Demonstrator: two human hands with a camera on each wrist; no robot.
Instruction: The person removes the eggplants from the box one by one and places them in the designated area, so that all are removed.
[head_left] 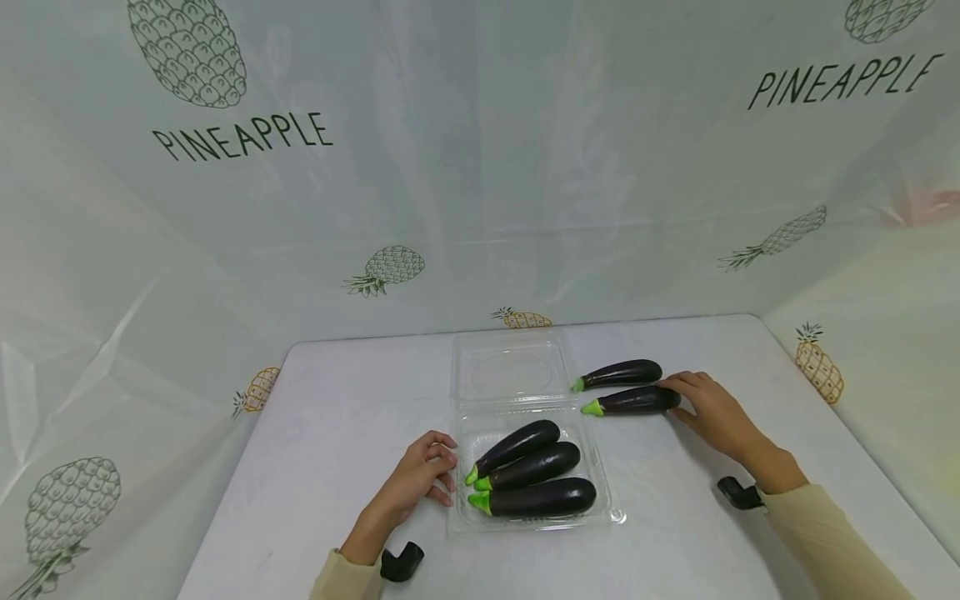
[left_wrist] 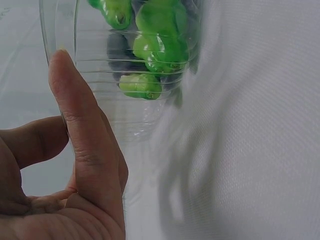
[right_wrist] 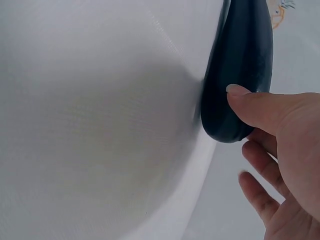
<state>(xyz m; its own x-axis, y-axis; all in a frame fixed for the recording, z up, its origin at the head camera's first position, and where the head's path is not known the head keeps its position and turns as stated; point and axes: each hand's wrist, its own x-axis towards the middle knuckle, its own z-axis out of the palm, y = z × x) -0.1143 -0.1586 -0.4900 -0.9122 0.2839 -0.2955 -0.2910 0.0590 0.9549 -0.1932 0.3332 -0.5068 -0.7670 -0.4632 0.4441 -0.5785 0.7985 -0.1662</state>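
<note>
My right hand (head_left: 712, 417) pinches the rounded end of a dark eggplant (head_left: 633, 401) between thumb and fingers; its green stem points left. In the right wrist view, the thumb (right_wrist: 255, 107) lies across the glossy skin of this eggplant (right_wrist: 240, 55). Beside the clear plastic clamshell container (head_left: 459, 521), my left hand (head_left: 420, 475) has its fingers loosely bent, fingertips right at the left rim. Three eggplants (head_left: 543, 497) lie in the container's base, stems to the left. Through the ridged wall in the left wrist view, their green stems (left_wrist: 160, 50) show.
Another eggplant (head_left: 626, 373) lies on the white table (head_left: 337, 400) just behind the one in my right hand. The container's lid (head_left: 513, 367) is folded back flat toward the far edge. A pineapple-printed sheet (head_left: 480, 167) hangs behind the table.
</note>
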